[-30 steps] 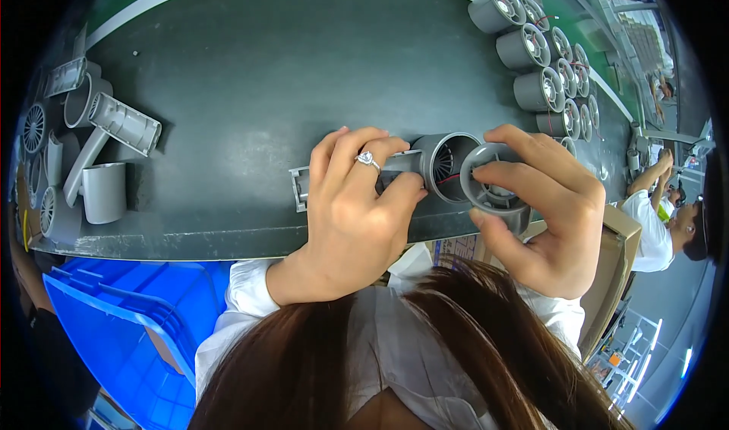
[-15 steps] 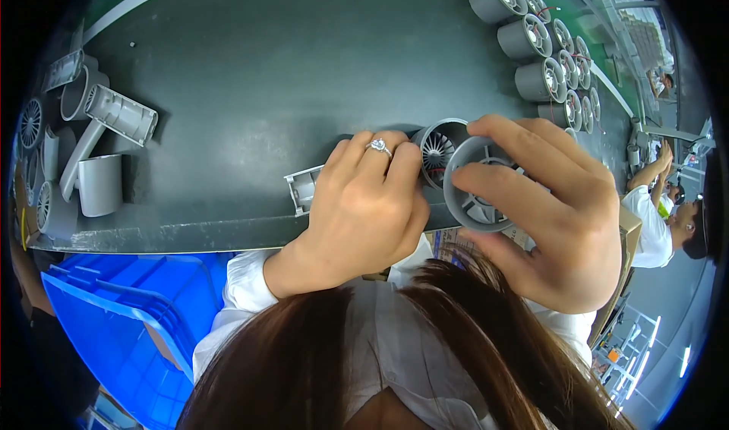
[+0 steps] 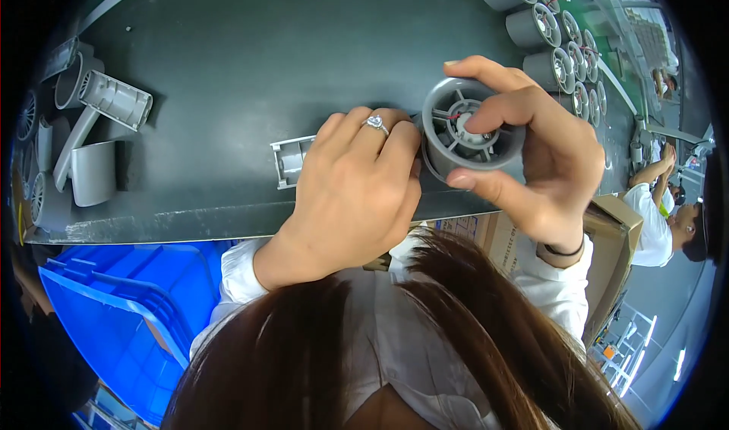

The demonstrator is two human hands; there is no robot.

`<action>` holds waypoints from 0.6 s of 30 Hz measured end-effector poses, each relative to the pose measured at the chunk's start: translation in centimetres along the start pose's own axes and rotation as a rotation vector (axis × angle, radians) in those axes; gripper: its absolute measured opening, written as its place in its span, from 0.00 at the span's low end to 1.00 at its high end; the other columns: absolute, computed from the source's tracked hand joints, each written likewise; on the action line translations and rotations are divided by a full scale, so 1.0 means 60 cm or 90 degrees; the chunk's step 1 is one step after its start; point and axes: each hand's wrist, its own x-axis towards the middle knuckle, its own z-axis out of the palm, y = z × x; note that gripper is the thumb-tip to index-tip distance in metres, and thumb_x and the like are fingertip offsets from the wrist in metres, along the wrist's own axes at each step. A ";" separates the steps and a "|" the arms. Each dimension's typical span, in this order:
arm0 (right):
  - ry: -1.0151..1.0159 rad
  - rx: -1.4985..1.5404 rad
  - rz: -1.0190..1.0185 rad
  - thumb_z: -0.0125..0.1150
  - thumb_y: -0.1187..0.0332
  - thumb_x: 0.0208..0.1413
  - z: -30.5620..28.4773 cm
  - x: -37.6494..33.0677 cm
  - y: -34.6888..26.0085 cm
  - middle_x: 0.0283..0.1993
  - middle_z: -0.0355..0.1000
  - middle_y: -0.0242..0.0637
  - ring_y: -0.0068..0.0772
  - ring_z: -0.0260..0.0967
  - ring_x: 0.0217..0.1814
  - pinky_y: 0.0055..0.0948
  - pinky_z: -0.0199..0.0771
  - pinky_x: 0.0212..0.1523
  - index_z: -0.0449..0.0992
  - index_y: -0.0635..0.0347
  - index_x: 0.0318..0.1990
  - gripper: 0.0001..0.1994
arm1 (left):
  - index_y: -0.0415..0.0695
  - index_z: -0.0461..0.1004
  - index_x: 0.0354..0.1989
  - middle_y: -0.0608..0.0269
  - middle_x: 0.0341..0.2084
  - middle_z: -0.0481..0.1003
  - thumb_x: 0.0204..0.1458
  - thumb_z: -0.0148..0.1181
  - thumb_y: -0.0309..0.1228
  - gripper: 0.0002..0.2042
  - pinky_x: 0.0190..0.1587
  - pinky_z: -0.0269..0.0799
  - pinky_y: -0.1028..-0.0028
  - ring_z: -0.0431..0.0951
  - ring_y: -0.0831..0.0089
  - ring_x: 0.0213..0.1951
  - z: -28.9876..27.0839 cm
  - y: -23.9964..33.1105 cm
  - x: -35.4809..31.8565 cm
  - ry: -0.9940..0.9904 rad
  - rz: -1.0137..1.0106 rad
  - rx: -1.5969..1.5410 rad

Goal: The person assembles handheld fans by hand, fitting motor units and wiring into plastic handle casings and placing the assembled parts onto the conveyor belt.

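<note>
My left hand (image 3: 357,187), a ring on one finger, is closed over a grey plastic housing that looks like a hair dryer shell. Its hollow handle end (image 3: 289,163) sticks out to the left of my fingers. In my right hand (image 3: 543,145) is a grey round fan ring (image 3: 443,151) with spokes, a hub in the middle and a bit of red wire. Thumb and fingers grip its rim, one finger reaching to the hub. The ring overlaps the housing's round barrel, so whether it sits inside cannot be told.
Grey housing parts (image 3: 95,173) lie piled at the left of the dark table (image 3: 304,50). Several grey fan rings (image 3: 531,26) stand in rows at the far right. Below the edge are a blue bin (image 3: 121,308) and cardboard box (image 3: 611,240); another person (image 3: 653,221) sits further right.
My right hand has moved the fan ring up and left over the housing's barrel and turned its spoked face toward me. The left hand keeps its hold.
</note>
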 end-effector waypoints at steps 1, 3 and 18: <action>0.005 0.063 0.027 0.74 0.73 0.32 -0.001 -0.006 0.006 0.49 0.70 0.65 0.46 0.72 0.48 0.36 0.71 0.49 0.72 0.70 0.28 0.17 | 0.35 0.71 0.31 0.52 0.31 0.72 0.37 0.57 0.23 0.10 0.34 0.65 0.66 0.71 0.60 0.32 -0.003 0.000 0.000 -0.014 0.004 0.002; 0.011 0.107 0.021 0.75 0.73 0.32 0.000 -0.012 0.019 0.51 0.68 0.66 0.45 0.72 0.49 0.36 0.71 0.50 0.72 0.70 0.28 0.17 | 0.35 0.71 0.31 0.53 0.31 0.72 0.38 0.57 0.24 0.10 0.34 0.65 0.66 0.71 0.60 0.32 -0.006 0.001 0.001 -0.031 0.006 0.003; -0.029 0.283 -0.114 0.76 0.66 0.36 -0.012 -0.031 0.082 0.52 0.63 0.79 0.62 0.72 0.51 0.42 0.74 0.49 0.74 0.65 0.29 0.17 | 0.38 0.71 0.27 0.57 0.26 0.72 0.36 0.59 0.24 0.08 0.30 0.65 0.70 0.71 0.65 0.28 0.005 0.000 0.005 -0.020 0.080 0.115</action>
